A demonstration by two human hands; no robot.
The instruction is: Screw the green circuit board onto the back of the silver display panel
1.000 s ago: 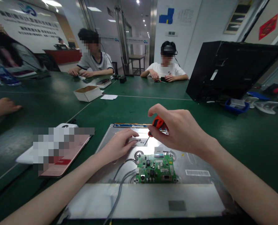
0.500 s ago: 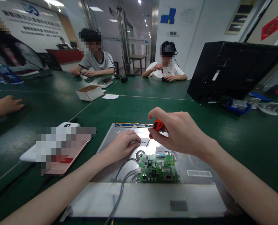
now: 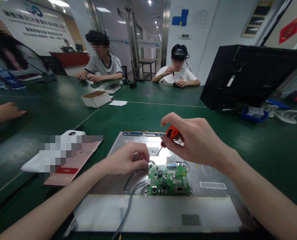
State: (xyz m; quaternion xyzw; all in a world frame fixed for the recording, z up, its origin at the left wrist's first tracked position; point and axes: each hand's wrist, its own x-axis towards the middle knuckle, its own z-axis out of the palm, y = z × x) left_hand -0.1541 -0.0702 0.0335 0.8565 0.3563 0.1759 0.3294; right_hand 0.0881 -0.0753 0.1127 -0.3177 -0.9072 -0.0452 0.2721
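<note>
A flat metal panel [image 3: 213, 171] lies in front of me with a green circuit board [image 3: 168, 180] on it. My right hand [image 3: 197, 141] holds an orange and black screwdriver [image 3: 172, 132] above the panel, its thin shaft slanting down to the left. My left hand [image 3: 130, 157] is curled at the board's upper left corner, thumb and fingertips close together; whether something small is between them is hidden. Dark cables [image 3: 130, 203] run from the board's left side toward the panel's near edge. A blue strip [image 3: 143, 133] lines the panel's far edge.
Left of the panel are a pink phone [image 3: 74, 166] and a white device [image 3: 30, 163]. Farther off stand an open box [image 3: 95, 99], a black monitor [image 3: 253, 76] and a blue tray [image 3: 254, 115]. People sit across the table; another person's hand [image 3: 9, 111] rests at left.
My left hand has moved down toward me, from the panel's bare middle to the board's upper left corner. My right hand has shifted slightly right with the screwdriver.
</note>
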